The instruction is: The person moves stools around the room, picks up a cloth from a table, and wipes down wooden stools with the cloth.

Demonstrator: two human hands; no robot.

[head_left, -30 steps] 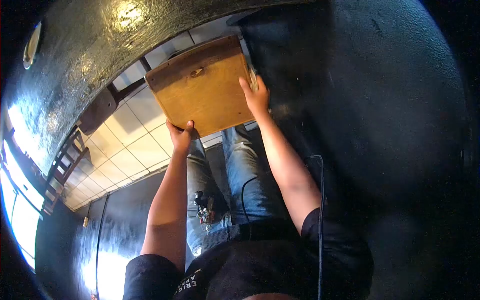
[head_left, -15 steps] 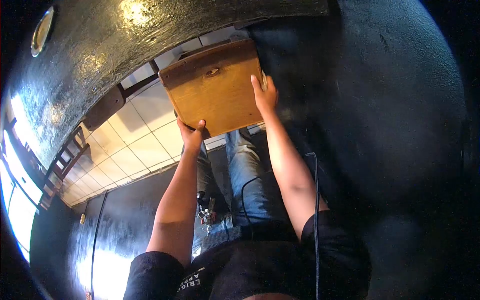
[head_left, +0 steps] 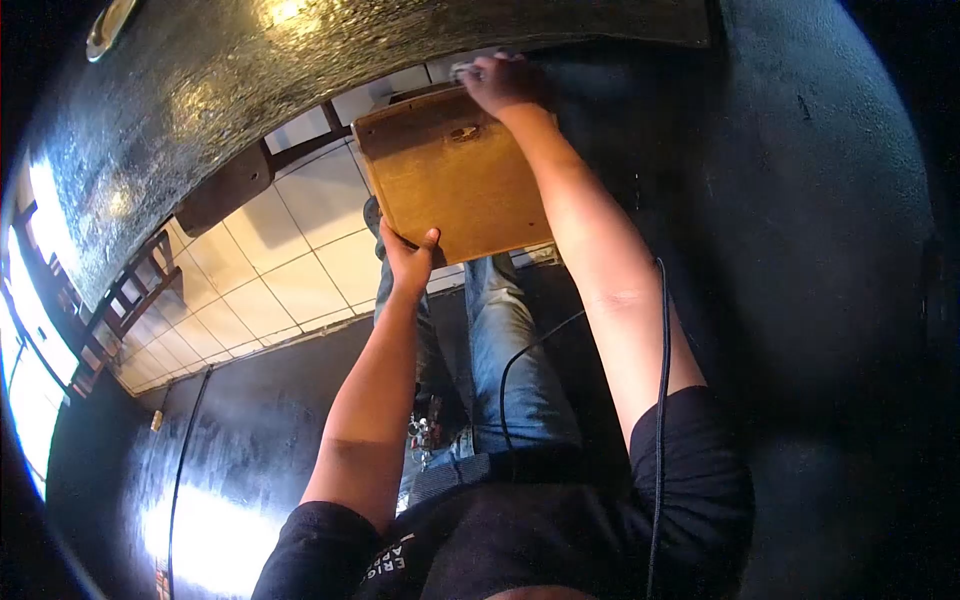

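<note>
A varnished brown wooden chair [head_left: 455,180] shows its flat panel in front of me, with a dark knot near the far edge. My left hand [head_left: 408,262] grips the panel's near left corner, thumb on top and fingers underneath. At the far right corner, my right hand [head_left: 505,85] is closed on a pale crumpled cloth [head_left: 464,71], held by the panel's far edge. Most of the cloth is hidden by the fingers. The chair's legs are largely out of sight.
A dark, glossy table [head_left: 230,110] curves across the top left, with a metal dish [head_left: 110,28] on it. Another brown chair [head_left: 225,197] is under its edge. A black cable [head_left: 660,430] hangs beside my right arm. Pale tiles [head_left: 290,240] lie beyond the dark floor.
My right hand has left the panel's right side and moved up to its far edge with the cloth. My left hand keeps its grip; the view has shifted slightly.
</note>
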